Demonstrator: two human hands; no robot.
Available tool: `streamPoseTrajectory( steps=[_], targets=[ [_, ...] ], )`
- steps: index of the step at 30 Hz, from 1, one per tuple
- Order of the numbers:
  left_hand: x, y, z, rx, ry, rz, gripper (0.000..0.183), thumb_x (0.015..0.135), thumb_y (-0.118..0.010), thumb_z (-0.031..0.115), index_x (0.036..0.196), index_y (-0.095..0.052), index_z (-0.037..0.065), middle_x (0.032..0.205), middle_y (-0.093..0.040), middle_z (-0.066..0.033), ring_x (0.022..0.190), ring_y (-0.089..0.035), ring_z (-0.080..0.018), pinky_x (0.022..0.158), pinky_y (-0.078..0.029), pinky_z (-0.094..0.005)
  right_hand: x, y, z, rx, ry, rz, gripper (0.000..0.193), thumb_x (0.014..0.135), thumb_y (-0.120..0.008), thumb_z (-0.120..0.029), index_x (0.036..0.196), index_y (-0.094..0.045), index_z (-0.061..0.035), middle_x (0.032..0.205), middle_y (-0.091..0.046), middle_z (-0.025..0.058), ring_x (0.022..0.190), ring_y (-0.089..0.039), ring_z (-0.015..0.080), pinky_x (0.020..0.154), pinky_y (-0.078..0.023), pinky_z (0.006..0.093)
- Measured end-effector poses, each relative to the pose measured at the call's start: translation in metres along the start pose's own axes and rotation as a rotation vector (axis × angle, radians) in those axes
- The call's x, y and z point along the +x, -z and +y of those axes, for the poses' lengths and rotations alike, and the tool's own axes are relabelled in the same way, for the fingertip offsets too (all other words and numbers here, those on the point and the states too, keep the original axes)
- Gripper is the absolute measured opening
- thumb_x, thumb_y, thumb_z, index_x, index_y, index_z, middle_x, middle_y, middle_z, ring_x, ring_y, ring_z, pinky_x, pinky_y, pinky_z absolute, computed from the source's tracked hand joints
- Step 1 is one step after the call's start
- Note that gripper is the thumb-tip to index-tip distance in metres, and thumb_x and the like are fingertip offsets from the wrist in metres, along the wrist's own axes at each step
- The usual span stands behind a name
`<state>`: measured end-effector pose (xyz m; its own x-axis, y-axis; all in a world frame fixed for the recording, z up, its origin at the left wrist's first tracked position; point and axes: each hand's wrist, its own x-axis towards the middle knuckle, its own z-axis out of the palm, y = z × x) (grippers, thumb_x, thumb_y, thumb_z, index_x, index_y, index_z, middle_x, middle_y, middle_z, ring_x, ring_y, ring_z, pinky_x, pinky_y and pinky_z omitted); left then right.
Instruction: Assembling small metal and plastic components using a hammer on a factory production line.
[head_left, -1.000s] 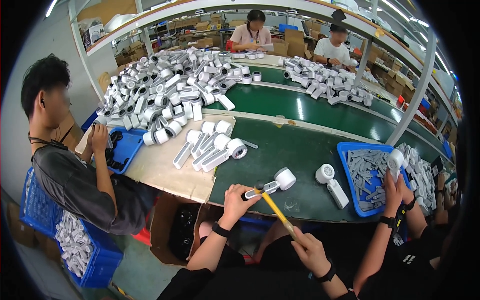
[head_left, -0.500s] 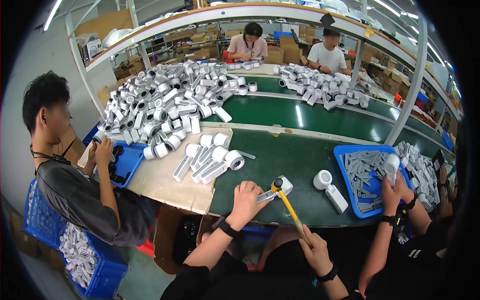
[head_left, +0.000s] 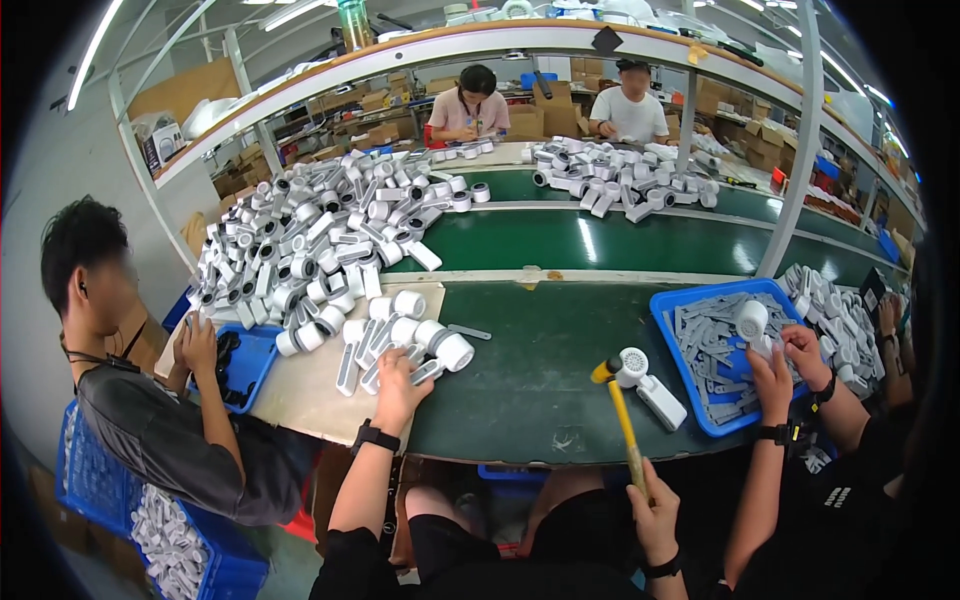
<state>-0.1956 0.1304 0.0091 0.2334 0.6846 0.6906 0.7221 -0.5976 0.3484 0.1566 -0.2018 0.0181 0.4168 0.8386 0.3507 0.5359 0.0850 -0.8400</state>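
Observation:
My left hand (head_left: pixel 398 388) is closed around the handle of a white handheld fan (head_left: pixel 452 352), at the right edge of a small group of similar fans (head_left: pixel 370 330) on the light board. In my right hand (head_left: pixel 652 515) is a hammer (head_left: pixel 628 430) with a yellow handle, its head raised above the table's front part. Just right of the hammer head, a single white fan (head_left: pixel 660 402) lies on the green mat with its round grille facing up. A flat grey strip (head_left: pixel 470 332) rests beside the small group.
A large heap of fans (head_left: pixel 300 230) covers the back left. To the right stands a blue tray (head_left: pixel 665 345) of grey strips; a co-worker's hands (head_left: pixel 775 370) hold a fan over it. Another person (head_left: pixel 170 400) works at left by a blue tray (head_left: pixel 262 365). A shelf post (head_left: pixel 795 150) rises behind.
My left hand has moved left with the fan, from the green mat to the small group. The hammer has lifted off that fan and shifted right. The whole view has shifted slightly.

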Motion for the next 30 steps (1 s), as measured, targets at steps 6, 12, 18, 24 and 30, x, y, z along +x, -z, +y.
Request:
streamPoseTrajectory(
  steps=[6,12,18,24,30],
  targets=[
    [0.002,0.008,-0.019,0.072,0.067,0.039,0.031,0.064,-0.08,0.01,0.082,-0.057,-0.001,0.114,-0.058,-0.023,0.112,-0.05,-0.0413,0.097,-0.043,-0.0476,0.006,0.04,0.004,-0.185,-0.058,0.151,0.054,0.088,-0.063,0.0,0.14,-0.051,-0.0008,0.081,-0.058,0.012,0.071,-0.054,0.0179,0.067,-0.045,0.03],
    [0.001,-0.004,0.045,0.499,0.078,0.079,0.054,0.068,-0.079,0.013,0.114,-0.056,-0.001,0.123,-0.052,-0.0253,0.116,-0.047,-0.0429,0.101,-0.039,-0.0506,-0.004,0.059,0.011,-0.355,-0.091,0.113,0.05,0.087,-0.063,-0.002,0.136,-0.053,0.0006,0.082,-0.059,0.0202,0.072,-0.058,0.0348,0.065,-0.047,0.0395],
    [-0.04,-0.039,0.179,-0.465,0.08,-0.384,0.065,0.083,-0.076,0.036,0.131,-0.053,-0.002,0.134,-0.053,-0.0263,0.128,-0.047,-0.0418,0.11,-0.036,-0.0454,-0.011,0.048,-0.005,-0.205,-0.133,-0.049,0.052,0.086,-0.065,-0.002,0.136,-0.053,0.0033,0.077,-0.059,0.0121,0.069,-0.055,0.0131,0.065,-0.046,0.0276],
    [-0.053,-0.053,0.206,-0.128,0.07,-0.324,0.071,0.072,-0.082,0.034,0.129,-0.055,0.0,0.12,-0.057,-0.0166,0.108,-0.054,-0.0354,0.09,-0.046,-0.0449,-0.016,0.013,-0.016,0.015,-0.123,-0.127,0.052,0.087,-0.067,-0.002,0.137,-0.053,0.0026,0.094,-0.068,0.0097,0.078,-0.061,0.0112,0.071,-0.05,0.0254],
    [-0.051,-0.051,0.195,-0.113,0.054,-0.37,0.06,0.073,-0.081,0.031,0.122,-0.061,0.003,0.109,-0.062,-0.013,0.103,-0.057,-0.0323,0.084,-0.046,-0.0438,-0.017,0.012,-0.008,0.068,-0.122,-0.115,0.052,0.087,-0.066,-0.001,0.138,-0.054,0.0002,0.071,-0.054,-0.0017,0.052,-0.045,0.0027,0.048,-0.036,0.0199]
  ],
)
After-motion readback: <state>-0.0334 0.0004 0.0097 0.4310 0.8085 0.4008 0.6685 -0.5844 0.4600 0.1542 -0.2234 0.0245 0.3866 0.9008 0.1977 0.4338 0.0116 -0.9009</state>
